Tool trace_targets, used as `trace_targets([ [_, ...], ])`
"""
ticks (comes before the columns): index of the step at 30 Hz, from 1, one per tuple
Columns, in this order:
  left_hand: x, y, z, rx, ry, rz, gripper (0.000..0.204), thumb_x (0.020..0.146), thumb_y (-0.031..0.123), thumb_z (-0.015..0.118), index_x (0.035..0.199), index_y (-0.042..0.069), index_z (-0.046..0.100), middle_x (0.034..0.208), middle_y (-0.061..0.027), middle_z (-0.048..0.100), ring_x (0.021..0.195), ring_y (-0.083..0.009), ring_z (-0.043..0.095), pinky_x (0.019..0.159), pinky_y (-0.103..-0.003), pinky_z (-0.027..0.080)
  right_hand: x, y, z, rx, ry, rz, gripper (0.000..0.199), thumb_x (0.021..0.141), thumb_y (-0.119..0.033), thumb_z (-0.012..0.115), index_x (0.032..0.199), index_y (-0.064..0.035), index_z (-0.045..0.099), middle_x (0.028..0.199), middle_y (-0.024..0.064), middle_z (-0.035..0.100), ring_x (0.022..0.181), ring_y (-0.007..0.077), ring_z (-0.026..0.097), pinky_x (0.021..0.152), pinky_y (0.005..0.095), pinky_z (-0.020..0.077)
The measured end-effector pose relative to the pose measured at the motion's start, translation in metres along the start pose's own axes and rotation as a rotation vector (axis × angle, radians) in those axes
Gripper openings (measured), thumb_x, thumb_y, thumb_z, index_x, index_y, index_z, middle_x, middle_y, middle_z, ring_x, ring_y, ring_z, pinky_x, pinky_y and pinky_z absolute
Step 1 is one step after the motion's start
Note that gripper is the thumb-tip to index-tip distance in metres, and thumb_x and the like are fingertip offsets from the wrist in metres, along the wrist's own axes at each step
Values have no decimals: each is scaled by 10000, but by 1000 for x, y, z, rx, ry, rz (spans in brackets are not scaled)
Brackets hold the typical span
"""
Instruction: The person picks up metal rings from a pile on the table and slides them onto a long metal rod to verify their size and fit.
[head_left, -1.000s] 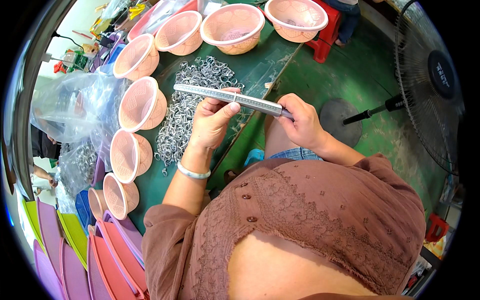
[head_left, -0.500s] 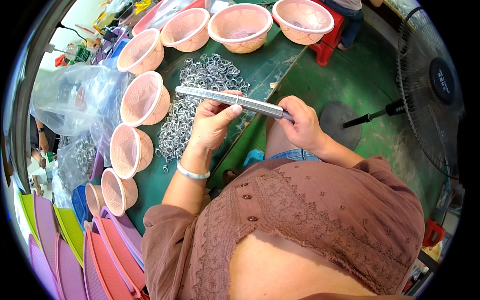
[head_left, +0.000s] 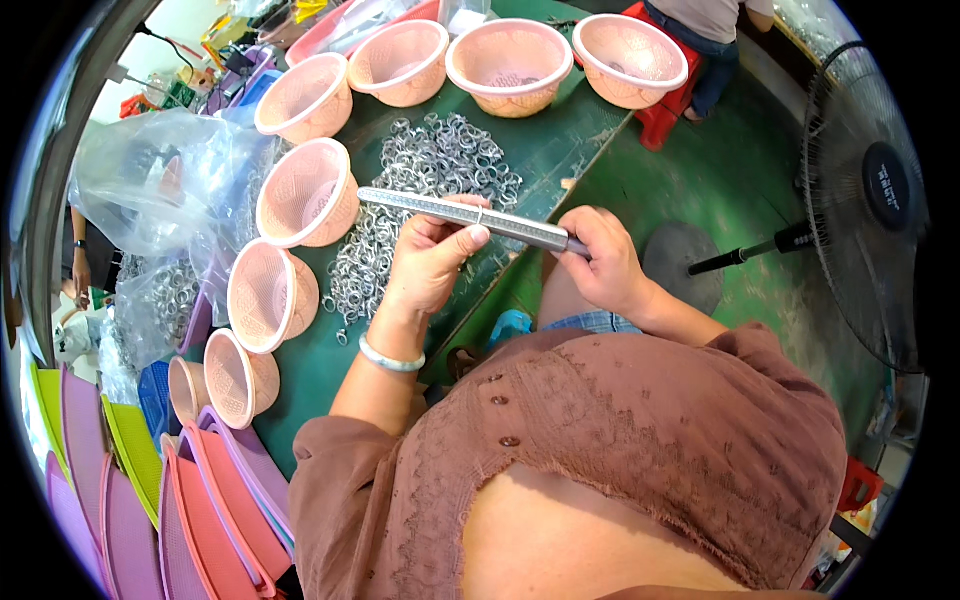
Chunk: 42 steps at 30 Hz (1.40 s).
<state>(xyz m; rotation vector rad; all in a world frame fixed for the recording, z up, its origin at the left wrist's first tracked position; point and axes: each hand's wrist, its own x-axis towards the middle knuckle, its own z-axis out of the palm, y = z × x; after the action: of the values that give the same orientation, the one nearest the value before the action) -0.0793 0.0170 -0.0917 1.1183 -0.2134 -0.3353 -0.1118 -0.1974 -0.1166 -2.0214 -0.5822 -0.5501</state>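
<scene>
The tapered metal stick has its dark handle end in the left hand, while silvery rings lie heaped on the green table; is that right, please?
Not quite: the head view shows the right hand gripping the dark handle end of the tapered metal stick; silvery rings do lie heaped on the green table.

I look steeply down through one wide fisheye on the wearer's head, close above a brown embroidered blouse (head_left: 610,420), facing the near edge of a flat green table (head_left: 560,160).
</scene>
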Motion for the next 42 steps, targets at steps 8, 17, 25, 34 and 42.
trace_targets([
  [8, 7, 6, 7, 32, 124, 74, 236, 794, 67, 629, 1013, 0, 570, 845, -22, 588, 729, -86, 510, 677, -212, 415, 11, -12, -7, 93, -153, 130, 158, 737, -34, 630, 855, -16, 527, 715, 101, 512, 610, 226, 542, 536, 307, 420],
  [17, 39, 19, 0, -69, 316, 161, 148, 865, 123, 544, 963, 12, 547, 789, -28, 553, 681, -118, 506, 625, -237, 429, 4, 0, -15, 90, -81, 143, 154, 730, -36, 636, 833, -19, 523, 712, 96, 508, 613, 229, 520, 538, 310, 402],
  [25, 132, 99, -44, 710, 500, 363, 226, 833, 182, 577, 927, -23, 561, 795, -70, 575, 690, -119, 528, 610, -239, 431, -27, 35, -20, 190, -48, 267, 154, 692, -66, 654, 780, -38, 530, 705, 78, 449, 664, 223, 427, 593, 322, 345],
  [34, 134, 84, -52, 1417, 343, 268, 222, 743, 189, 591, 893, 36, 652, 842, -177, 642, 817, -292, 624, 755, -368, 475, -30, 35, -23, 313, 16, 389, 130, 733, -50, 616, 797, -2, 514, 722, 79, 450, 655, 181, 440, 575, 281, 358],
  [42, 88, 46, -58, 1800, 174, 40, 181, 678, 155, 640, 787, 10, 639, 740, -162, 632, 707, -271, 620, 670, -339, 478, -25, 34, -19, 291, -36, 375, 137, 725, -57, 618, 795, 0, 514, 724, 90, 469, 649, 188, 459, 567, 291, 361],
])
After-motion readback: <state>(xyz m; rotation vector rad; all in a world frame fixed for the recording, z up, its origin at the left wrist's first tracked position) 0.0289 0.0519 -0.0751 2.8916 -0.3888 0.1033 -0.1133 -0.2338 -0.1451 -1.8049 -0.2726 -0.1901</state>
